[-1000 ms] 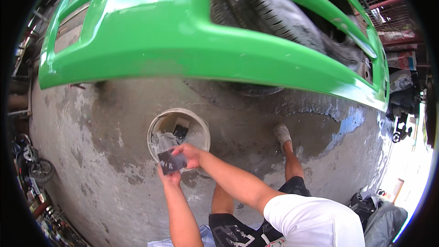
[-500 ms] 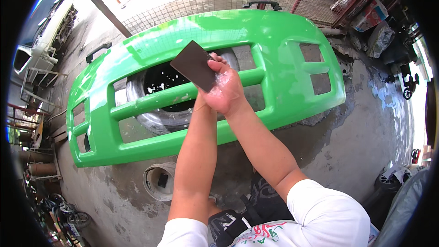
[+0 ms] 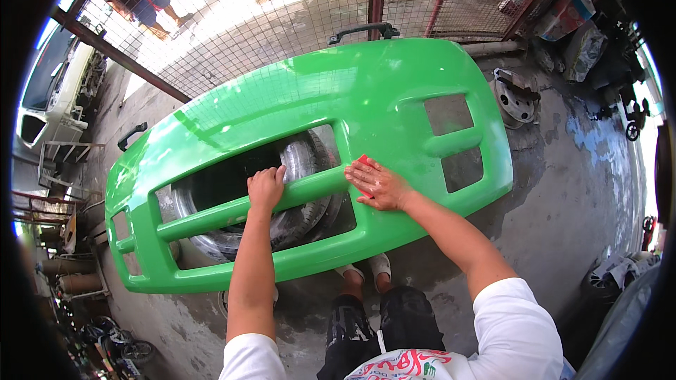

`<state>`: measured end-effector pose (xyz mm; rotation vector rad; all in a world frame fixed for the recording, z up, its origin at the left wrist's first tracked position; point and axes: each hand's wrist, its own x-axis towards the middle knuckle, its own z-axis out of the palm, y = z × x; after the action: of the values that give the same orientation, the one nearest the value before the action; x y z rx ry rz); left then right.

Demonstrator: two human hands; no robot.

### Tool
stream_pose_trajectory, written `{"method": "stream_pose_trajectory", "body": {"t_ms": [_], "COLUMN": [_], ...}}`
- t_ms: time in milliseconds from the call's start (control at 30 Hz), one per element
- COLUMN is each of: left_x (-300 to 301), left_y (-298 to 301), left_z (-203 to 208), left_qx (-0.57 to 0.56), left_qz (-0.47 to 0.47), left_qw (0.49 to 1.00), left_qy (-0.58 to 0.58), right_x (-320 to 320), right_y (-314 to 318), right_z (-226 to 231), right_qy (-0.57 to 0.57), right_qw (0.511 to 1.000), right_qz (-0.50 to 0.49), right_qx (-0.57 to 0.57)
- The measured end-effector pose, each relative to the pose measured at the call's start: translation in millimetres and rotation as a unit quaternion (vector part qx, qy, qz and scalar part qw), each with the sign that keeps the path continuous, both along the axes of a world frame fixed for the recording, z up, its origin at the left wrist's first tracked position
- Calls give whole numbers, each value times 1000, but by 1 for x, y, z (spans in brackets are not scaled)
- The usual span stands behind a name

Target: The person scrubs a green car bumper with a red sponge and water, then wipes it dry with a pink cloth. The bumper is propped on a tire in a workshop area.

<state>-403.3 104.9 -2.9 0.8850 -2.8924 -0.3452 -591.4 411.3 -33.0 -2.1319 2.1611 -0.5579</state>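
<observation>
A glossy green vehicle bumper panel (image 3: 394, 109) with rectangular openings lies raised off the floor before me. My left hand (image 3: 266, 188) is closed over the bar across its large middle opening, thumb up. To the right of that opening, my right hand (image 3: 380, 184) presses flat on the panel, fingers pointing left. Under its palm and fingers is a thin red sheet (image 3: 364, 162), sandpaper by its look, mostly hidden by the hand. Whitish wet residue shows on the right fingers.
A tyre (image 3: 299, 162) lies beneath the panel's opening. Behind the panel stands a wire mesh fence (image 3: 282, 21), with a person (image 3: 148, 3) beyond it. A wheel rim (image 3: 514, 98) sits on the floor at right. A white vehicle (image 3: 53, 91) is at far left.
My hands were together in front of the panel with a dark brown sheet. They have since parted: the left has gone to the bar, the right down onto the panel.
</observation>
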Motion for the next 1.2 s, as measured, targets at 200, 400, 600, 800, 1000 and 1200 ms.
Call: {"method": "stream_pose_trajectory", "body": {"t_ms": [200,400,600,800,1000,1200], "left_x": [7,11,14,0,-2,-9], "left_y": [6,2,-4,3,0,3], "left_z": [-10,-15,-18,-16,-10,-14], "left_qx": [3,26,27,10,15,15], "left_qz": [21,33,56,52,65,61], "left_qw": [1000,999,998,998,997,998], "left_qy": [5,29,32,28,36,1], "right_x": [-82,-73,-67,-177,-106,-339], "right_y": [-94,-67,-49,-105,-249,-62], "right_z": [-12,5,2,-17,-13,-62], "right_qy": [23,25,-1,16,-34,0], "right_qw": [995,995,996,894,970,908], "right_qz": [-68,11,35,-419,-213,-396], "right_qx": [63,93,87,159,110,137]}}
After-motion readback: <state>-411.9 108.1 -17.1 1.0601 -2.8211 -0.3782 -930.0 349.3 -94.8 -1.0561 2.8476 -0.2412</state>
